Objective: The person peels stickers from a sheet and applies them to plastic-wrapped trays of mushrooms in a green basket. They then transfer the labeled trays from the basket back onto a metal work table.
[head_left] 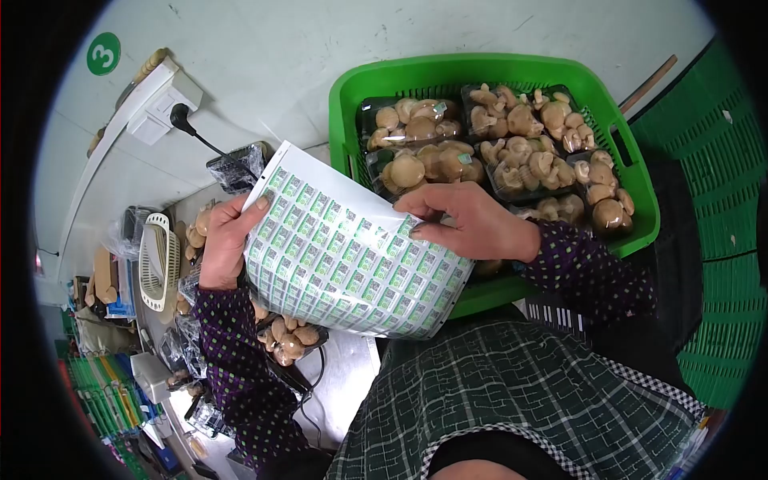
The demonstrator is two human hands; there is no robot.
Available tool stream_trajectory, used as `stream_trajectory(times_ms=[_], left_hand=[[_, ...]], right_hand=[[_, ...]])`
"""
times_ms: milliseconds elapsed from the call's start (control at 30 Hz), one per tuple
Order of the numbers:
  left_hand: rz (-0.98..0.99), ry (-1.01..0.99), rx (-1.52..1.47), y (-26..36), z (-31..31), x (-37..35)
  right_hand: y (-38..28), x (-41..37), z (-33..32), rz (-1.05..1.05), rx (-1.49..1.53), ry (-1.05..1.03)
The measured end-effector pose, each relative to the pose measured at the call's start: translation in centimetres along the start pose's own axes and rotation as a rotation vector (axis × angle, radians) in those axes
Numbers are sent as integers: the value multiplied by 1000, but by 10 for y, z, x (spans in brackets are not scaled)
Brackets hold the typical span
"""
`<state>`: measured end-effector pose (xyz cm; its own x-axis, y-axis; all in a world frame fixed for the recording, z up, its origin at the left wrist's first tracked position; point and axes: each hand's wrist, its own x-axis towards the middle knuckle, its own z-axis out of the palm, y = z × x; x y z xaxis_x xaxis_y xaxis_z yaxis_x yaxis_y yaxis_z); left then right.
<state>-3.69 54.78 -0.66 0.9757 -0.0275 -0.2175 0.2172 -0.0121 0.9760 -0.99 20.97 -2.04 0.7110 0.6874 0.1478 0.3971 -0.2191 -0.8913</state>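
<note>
Sheet [352, 268] clamped in left grip [224, 244]; right grip [468, 224] pinching sticker [400, 234]. Two trays [412, 122] in crate [346, 96] look stickered, rest bare.

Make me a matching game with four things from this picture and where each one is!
Things:
1. sticker sheet
2. mushroom packs
3. black plug
4. number 3

Places:
A. pushed into the wall socket
B. held by the left hand and the right hand
C. inside a green circle on the wall
D. lying in the green basket

Right pairs: 1-B, 2-D, 3-A, 4-C.
</note>
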Motion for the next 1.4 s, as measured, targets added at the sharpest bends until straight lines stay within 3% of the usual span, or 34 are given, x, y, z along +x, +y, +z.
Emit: stream_trajectory(times_ms=[100, 433, 533, 833, 1133, 1400], left_hand=[[3, -15, 60, -4, -1, 7], [-15, -65, 93, -4, 8, 13], [-16, -88, 116, -3, 9, 16], [-12, -88, 92, 0, 14, 14], [11, -99, 91, 2, 16, 13], [-8, -97, 94, 4, 22, 14]], right_hand=[[2, -1, -1, -113, -59, 35], [-1, -4, 1, -105, -45, 48], [2, -4, 1, -82, 19, -35], [5, -6, 5, -189, -24, -36], [1, -6, 4, -83, -11, -61], [5, -8, 5, -168, -92, -79]])
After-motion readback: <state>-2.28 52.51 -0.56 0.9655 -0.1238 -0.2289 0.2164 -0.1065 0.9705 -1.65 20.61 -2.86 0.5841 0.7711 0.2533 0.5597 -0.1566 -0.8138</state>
